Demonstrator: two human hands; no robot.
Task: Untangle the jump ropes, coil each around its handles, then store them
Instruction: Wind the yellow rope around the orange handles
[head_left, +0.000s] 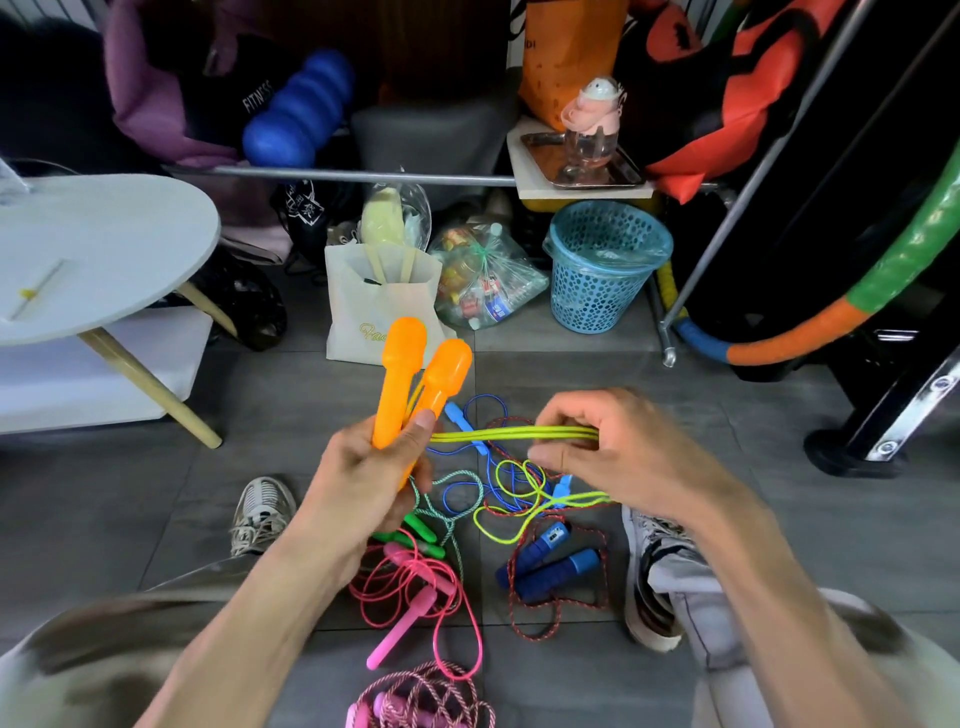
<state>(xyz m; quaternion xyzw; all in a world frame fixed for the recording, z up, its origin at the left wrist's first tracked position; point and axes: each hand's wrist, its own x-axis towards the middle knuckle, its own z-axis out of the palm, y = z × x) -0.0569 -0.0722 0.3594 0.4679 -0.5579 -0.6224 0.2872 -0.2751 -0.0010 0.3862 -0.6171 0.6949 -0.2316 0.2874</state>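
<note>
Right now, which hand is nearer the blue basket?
Right. The right hand, holding the yellow-green rope, sits below the blue basket; the left hand, gripping the orange handles, is farther left.

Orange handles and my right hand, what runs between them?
In the head view, taut yellow-green rope strands span from the orange handles in the left hand to the right hand.

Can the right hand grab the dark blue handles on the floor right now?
Probably not yet: the right hand is busy pinching the yellow-green cord, though the dark blue handles lie uncovered just below.
</note>
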